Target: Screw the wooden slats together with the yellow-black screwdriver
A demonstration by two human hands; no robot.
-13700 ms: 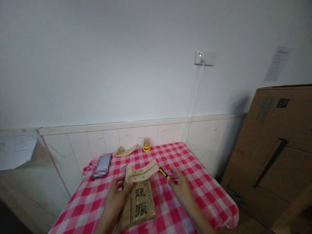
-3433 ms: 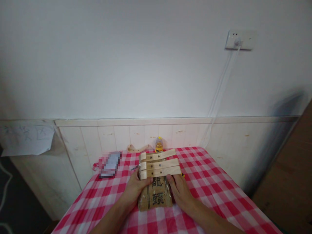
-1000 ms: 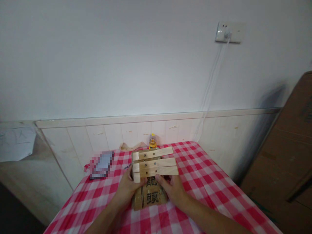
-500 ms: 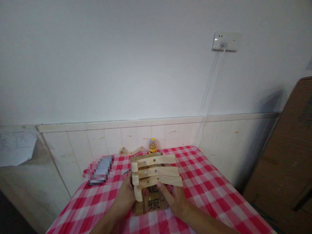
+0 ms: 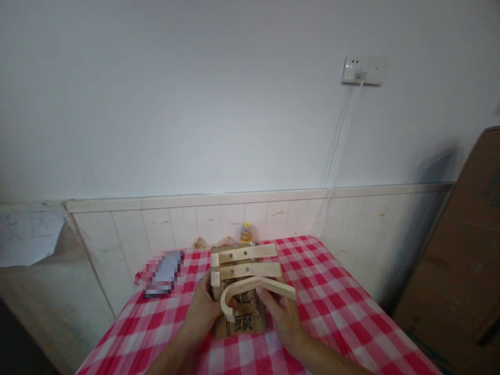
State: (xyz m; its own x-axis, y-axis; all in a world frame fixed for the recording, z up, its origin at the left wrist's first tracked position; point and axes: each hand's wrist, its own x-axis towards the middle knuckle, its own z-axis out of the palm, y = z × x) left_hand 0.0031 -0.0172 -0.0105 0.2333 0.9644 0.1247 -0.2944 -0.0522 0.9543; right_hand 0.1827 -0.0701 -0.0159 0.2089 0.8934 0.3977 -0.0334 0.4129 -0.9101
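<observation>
A brown wooden board (image 5: 242, 319) with black characters lies on the red and white checked tablecloth (image 5: 332, 307). Two pale wooden hook arms (image 5: 245, 262) sit across its far end. A third, curved hook (image 5: 250, 288) is tipped up on its side, so that its J shape shows. My left hand (image 5: 205, 311) grips the board's left edge beside the hook's curved end. My right hand (image 5: 282, 315) holds the curved hook from below, fingers closed on its straight arm.
A dark phone (image 5: 163, 268) lies at the table's back left. A small yellow screwdriver-bit holder (image 5: 245, 233) and a spare wooden hook (image 5: 209, 242) stand by the white panelled wall. A wall socket (image 5: 364, 70) with a white cable is above. Cardboard boxes (image 5: 461, 245) stand at right.
The nearest hook has been turned from lying flat across the board to tipped up on its side. Both hands have stayed at the board's sides.
</observation>
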